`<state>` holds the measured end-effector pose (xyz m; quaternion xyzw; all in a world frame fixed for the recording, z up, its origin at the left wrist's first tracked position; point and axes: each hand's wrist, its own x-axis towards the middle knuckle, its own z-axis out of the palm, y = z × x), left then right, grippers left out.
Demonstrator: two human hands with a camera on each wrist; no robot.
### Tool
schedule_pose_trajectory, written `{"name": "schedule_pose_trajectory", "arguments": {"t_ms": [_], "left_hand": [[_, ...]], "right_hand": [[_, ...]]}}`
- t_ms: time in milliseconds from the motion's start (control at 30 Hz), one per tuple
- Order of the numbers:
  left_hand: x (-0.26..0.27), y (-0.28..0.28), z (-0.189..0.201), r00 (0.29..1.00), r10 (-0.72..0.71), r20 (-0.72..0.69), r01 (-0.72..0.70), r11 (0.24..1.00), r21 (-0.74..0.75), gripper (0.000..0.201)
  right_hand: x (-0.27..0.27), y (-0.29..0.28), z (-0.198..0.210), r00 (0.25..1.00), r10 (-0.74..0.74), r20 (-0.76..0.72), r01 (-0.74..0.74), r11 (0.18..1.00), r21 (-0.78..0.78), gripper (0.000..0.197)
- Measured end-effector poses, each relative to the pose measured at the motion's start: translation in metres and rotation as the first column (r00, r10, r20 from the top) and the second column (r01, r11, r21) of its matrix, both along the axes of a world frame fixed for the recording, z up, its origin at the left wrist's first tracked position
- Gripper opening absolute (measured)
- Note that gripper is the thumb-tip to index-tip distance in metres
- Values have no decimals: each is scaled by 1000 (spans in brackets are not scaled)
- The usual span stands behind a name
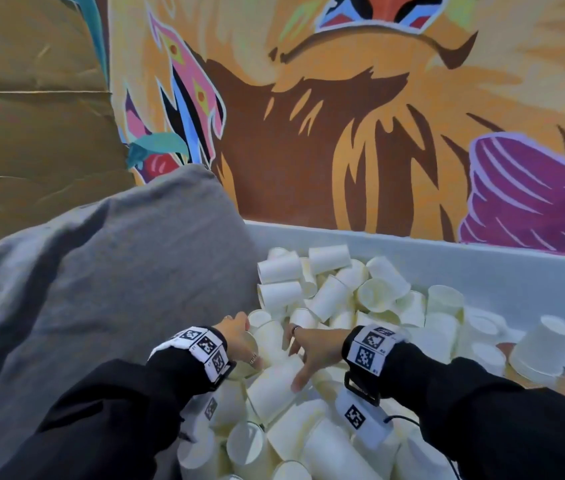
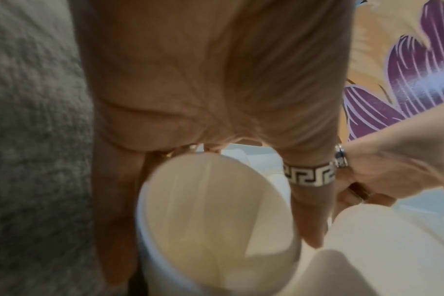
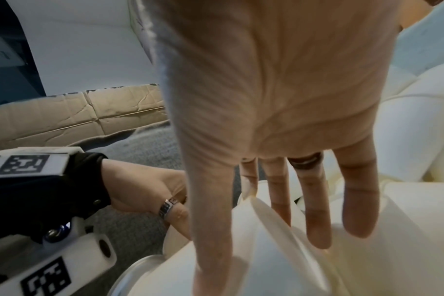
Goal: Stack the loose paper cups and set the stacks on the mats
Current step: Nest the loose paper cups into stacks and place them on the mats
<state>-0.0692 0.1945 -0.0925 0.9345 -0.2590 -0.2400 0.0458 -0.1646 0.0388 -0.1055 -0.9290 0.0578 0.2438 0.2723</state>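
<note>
Paper cup [image 2: 216, 216] in left hand [image 2: 203, 90]

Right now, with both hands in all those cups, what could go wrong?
The right hand presses straight fingers onto a cup lying on its side; thin paper might crush. The left hand grips one cup deep in the loose pile, so lifting it could tumble neighbours against the grey cushion.

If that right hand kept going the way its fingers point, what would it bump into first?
Most likely the left hand and the paper cup it holds; the right hand already rests on a lying cup. Depth is uncertain.
</note>
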Motion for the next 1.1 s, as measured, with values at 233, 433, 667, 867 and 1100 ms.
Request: {"name": "schedule_pose_trajectory", "arguments": {"t_ms": [233, 433, 667, 867, 1100], "left_hand": [[13, 4, 14, 997, 6, 75, -1, 998, -62, 61], [27, 11, 47, 987, 141, 73, -102, 914, -392, 48], [42, 18, 69, 958, 257, -130, -259, 568, -781, 32], [34, 7, 77, 905, 113, -410, -419, 400, -815, 31], [25, -4, 80, 858, -91, -506, -438, 388, -811, 33]], "right_hand": [[-1, 2, -5, 1000, 0, 24, -1, 1000, 22, 66], [-8, -18, 15, 990, -124, 73, 100, 958, 269, 52], [-8, -60, 48, 850, -455, 265, 233, 776, 586, 45], [2, -59, 66, 744, -610, 274, 237, 624, 745, 45], [24, -30, 75, 739, -605, 296, 170, 592, 787, 48]]}}
